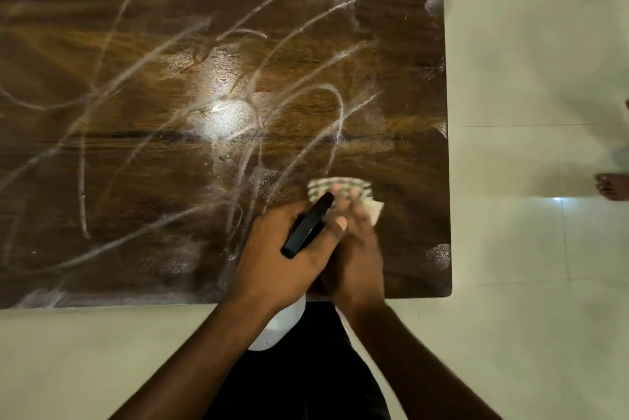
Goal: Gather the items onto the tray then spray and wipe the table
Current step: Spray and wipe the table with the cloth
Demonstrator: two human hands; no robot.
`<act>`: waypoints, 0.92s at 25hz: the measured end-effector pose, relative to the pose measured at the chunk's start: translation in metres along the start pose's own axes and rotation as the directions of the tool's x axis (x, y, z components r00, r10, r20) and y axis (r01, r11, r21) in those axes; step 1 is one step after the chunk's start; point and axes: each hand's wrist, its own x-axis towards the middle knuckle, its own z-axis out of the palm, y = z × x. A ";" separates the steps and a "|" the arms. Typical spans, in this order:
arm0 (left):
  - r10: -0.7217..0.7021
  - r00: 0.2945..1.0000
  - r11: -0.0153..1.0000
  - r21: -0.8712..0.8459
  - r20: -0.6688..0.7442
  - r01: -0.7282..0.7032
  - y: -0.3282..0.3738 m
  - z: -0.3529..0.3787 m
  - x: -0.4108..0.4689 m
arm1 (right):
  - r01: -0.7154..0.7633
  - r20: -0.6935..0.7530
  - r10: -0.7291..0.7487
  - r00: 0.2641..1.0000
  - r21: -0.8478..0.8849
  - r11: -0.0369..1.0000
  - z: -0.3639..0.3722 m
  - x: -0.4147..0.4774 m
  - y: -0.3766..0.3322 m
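A dark wooden table (170, 164) fills the view, streaked with pale wet wipe marks. My left hand (282, 256) grips a spray bottle, whose black nozzle (306, 225) points up and right and whose white body (279, 327) hangs below the table's near edge. My right hand (357, 242) lies just right of it, its fingers pressing a striped white cloth (343, 188) flat on the table near the right front corner. The right hand looks blurred. No tray or gathered items are in view.
Pale tiled floor (527, 249) surrounds the table on the near and right sides. A person's bare foot (612, 186) stands on the floor at the far right. A lamp's glare (228, 117) shines at mid-table.
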 end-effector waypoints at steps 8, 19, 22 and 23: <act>-0.041 0.999 0.994 0.104 0.006 0.041 0.025 -0.011 0.039 | 0.225 0.080 -0.211 0.974 -0.289 0.931 -0.091 0.090 0.074; -0.145 0.973 0.988 0.026 -0.179 0.152 0.044 -0.013 0.074 | 0.838 0.607 -0.653 0.454 -0.040 0.545 -0.068 0.105 0.020; -0.140 0.978 0.990 0.008 -0.157 0.143 0.044 -0.015 0.088 | 0.612 0.404 -0.492 0.771 -0.255 0.749 -0.111 0.184 0.052; -0.126 0.980 0.992 -0.001 -0.152 0.128 0.047 -0.016 0.091 | 0.444 0.269 -0.371 0.889 -0.303 0.843 -0.127 0.209 0.059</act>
